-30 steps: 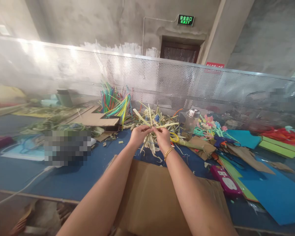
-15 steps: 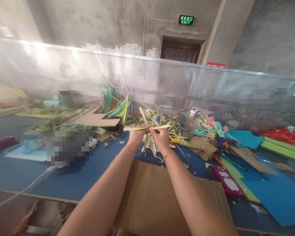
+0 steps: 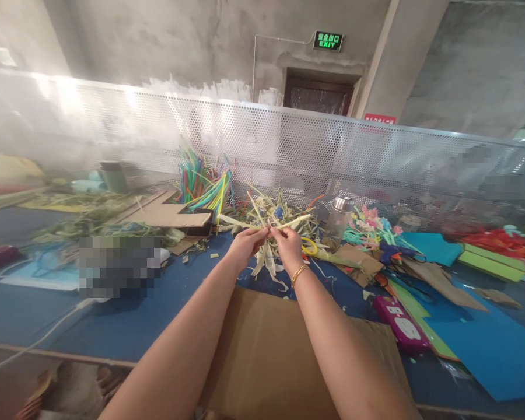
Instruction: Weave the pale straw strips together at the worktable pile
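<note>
In front of me, above the blue table, my left hand [image 3: 248, 242] pinches pale, husk-like plant strips [image 3: 296, 221] between thumb and fingers. Close beside it, my right hand [image 3: 289, 242], with a gold bracelet at the wrist, pinches the same strips. The strips cross where the fingertips nearly meet: ends stick out left and right, and one points up and left. More pale strips [image 3: 269, 262] hang or lie below the fingertips; I cannot tell which. Behind is a loose heap of dried strips [image 3: 308, 219] with a blue bit in it.
Brown cardboard [image 3: 266, 350] lies under my forearms. Yellow-handled scissors [image 3: 310, 246] sit right of my hands. A glass bottle [image 3: 340, 216], paper flowers [image 3: 370, 224], blue sheets [image 3: 485, 344] and a purple phone case [image 3: 402, 326] lie rightward. Coloured pipe cleaners [image 3: 201, 186] stand behind left.
The strip ends, nearly level before, now slant upward to both sides in a shallow V. The upward strip looks narrower now. Both hands keep their pinch, and the view has shifted slightly.
</note>
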`<state>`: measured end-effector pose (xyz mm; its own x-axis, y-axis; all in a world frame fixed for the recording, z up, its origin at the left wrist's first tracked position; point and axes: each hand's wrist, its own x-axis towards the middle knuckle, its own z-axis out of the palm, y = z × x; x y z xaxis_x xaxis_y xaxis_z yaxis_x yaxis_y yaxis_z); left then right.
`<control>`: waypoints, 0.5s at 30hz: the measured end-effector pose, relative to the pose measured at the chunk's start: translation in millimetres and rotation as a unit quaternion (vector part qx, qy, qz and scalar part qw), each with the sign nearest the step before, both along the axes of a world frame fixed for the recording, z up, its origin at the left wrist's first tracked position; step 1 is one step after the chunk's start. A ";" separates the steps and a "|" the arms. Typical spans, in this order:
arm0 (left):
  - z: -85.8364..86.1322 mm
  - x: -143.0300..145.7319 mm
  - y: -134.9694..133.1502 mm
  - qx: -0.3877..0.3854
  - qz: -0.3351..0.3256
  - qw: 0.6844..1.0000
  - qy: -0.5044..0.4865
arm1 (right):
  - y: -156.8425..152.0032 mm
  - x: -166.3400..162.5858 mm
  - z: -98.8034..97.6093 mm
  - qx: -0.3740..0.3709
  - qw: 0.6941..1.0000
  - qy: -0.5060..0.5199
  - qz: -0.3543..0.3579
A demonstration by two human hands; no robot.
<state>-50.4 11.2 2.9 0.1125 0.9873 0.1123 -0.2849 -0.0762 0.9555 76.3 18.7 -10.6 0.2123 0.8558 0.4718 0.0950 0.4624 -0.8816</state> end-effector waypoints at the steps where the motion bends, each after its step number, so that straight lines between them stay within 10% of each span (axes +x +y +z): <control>1: 0.1 0.3 -0.6 0.003 0.008 1.000 0.012 | 0.2 -0.6 -0.2 0.003 1.000 0.008 0.005; 15: 2.0 6.3 -0.6 0.006 0.011 0.995 0.097 | 0.7 1.4 1.9 -0.048 0.989 0.136 -0.031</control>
<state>-44.1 10.6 4.9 0.1123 0.9883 0.1030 -0.0925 -0.0928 0.9914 77.7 19.4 -8.7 0.3739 0.8749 0.3079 -0.1257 0.3767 -0.9178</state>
